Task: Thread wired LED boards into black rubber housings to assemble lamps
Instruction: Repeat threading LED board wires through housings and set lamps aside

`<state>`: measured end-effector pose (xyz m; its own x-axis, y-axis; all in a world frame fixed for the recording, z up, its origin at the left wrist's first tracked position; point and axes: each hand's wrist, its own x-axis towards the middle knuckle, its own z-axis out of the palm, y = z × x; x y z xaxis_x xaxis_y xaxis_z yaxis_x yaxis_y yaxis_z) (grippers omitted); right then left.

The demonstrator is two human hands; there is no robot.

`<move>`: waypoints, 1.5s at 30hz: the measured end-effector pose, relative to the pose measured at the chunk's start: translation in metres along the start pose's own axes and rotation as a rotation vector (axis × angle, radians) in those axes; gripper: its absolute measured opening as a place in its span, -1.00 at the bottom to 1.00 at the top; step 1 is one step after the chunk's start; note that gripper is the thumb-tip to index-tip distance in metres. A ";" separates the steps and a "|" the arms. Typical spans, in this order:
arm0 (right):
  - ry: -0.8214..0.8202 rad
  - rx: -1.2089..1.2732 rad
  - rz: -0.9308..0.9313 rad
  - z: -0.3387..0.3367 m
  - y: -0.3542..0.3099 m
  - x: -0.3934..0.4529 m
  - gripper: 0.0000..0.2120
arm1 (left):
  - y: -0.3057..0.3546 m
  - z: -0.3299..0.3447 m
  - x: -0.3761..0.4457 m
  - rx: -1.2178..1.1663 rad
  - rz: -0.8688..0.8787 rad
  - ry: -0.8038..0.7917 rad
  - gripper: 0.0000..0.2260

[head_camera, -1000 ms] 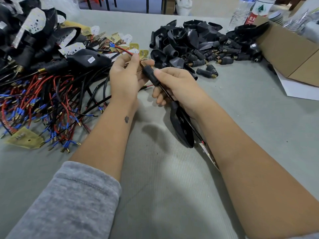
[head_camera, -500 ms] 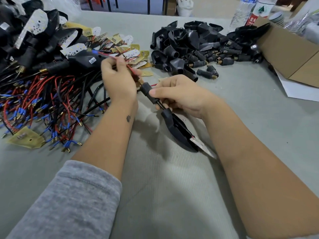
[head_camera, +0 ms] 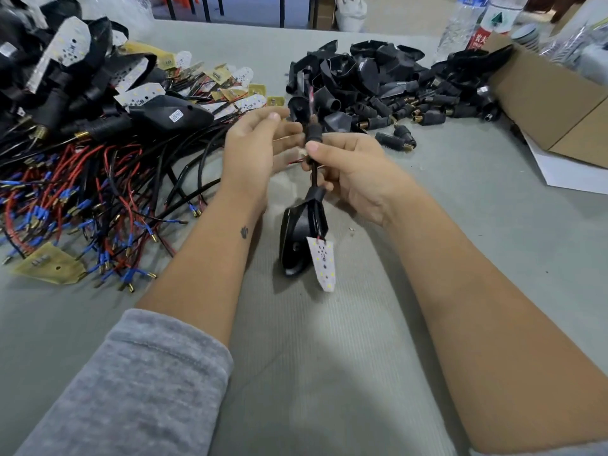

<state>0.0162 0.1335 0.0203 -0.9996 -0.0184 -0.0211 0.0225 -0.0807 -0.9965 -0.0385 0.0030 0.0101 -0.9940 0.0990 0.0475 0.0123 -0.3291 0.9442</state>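
Grey sleeve [head_camera: 131, 383] pushed up; small dark wrist tattoo [head_camera: 244, 232].

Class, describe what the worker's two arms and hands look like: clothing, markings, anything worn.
The left arm has a grey sleeve pushed up the forearm and a small dark mark near the wrist. The right arm is bare. No gloves show on either hand.

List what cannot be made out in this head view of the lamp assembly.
- Left hand: blurred by motion; whether its fingers touch the wires is unclear.
- Wires above the connector sleeve: blurred, ends unreadable.
- Right hand: its palm side and lower fingers are hidden behind the hand itself.
- LED board: its seating in the black housing is undecided, since the housing hides its top.
- Bottle label: cut by the top edge.
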 end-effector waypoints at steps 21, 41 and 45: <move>0.643 0.671 -0.143 -0.032 0.010 0.025 -0.90 | 0.000 -0.013 -0.006 0.318 -0.055 -0.504 -0.36; 0.588 0.588 -0.075 -0.035 0.013 0.026 -0.86 | -0.010 -0.014 0.002 0.385 0.092 -0.052 -0.69; 0.549 0.580 -0.095 -0.033 0.012 0.025 -0.88 | -0.008 -0.017 0.004 0.402 0.160 0.023 -0.79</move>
<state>-0.0087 0.1649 0.0047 -0.8600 0.4947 -0.1250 -0.2091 -0.5651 -0.7980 -0.0442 -0.0095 -0.0027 -0.9782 0.0539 0.2004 0.2033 0.0535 0.9777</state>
